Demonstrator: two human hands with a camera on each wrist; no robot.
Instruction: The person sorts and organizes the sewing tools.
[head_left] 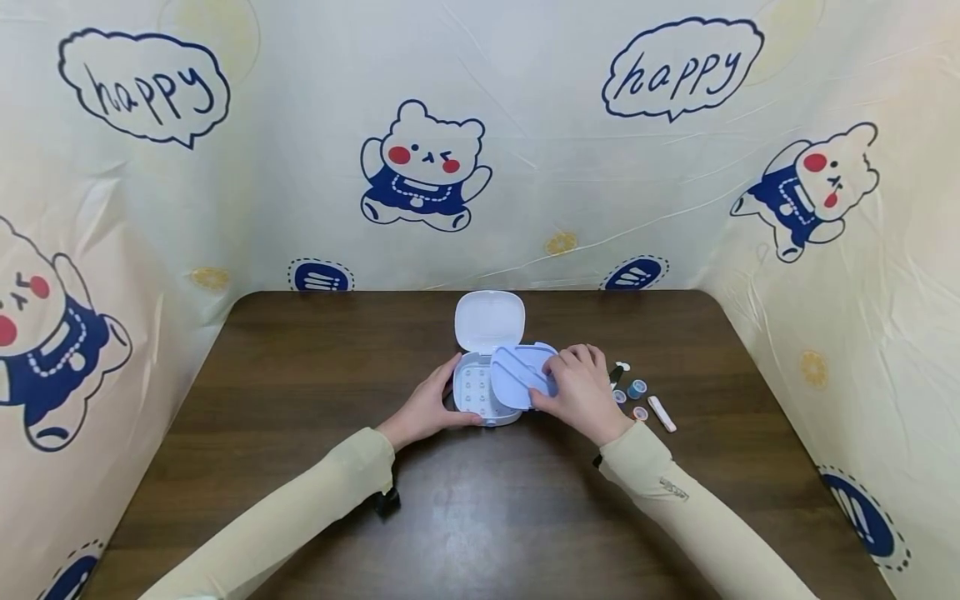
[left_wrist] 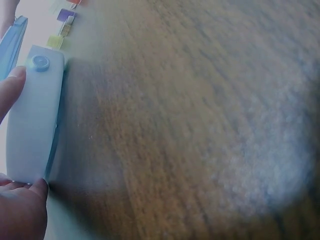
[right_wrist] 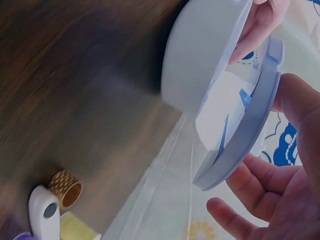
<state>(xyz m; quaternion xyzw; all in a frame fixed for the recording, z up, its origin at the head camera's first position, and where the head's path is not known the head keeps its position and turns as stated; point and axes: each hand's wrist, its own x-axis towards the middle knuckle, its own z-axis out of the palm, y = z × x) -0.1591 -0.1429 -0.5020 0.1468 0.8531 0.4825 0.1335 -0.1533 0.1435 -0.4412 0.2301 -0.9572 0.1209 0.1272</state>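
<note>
A pale blue plastic box (head_left: 477, 390) stands on the table, its whitish lid (head_left: 490, 321) tipped back at the far side. My left hand (head_left: 429, 408) grips the box from the left, thumb along the near side by a round button latch (left_wrist: 40, 62). With thumb and fingers, my right hand (head_left: 581, 392) pinches a light blue tray insert (head_left: 512, 392) with molded slots. The tray is tilted over the right half of the box, hiding that part of the interior. In the right wrist view, the tray (right_wrist: 252, 120) is apart from the box wall (right_wrist: 195, 55).
Right of the box lie small sewing items: a blue thread spool (head_left: 637, 389), an orange spool (head_left: 640, 413), a slim white piece (head_left: 662, 414) and a dark item (head_left: 617, 375) partly behind my right hand. The right wrist view shows a dimpled gold thimble (right_wrist: 65, 189) beside a yellow spool (right_wrist: 77, 227).
</note>
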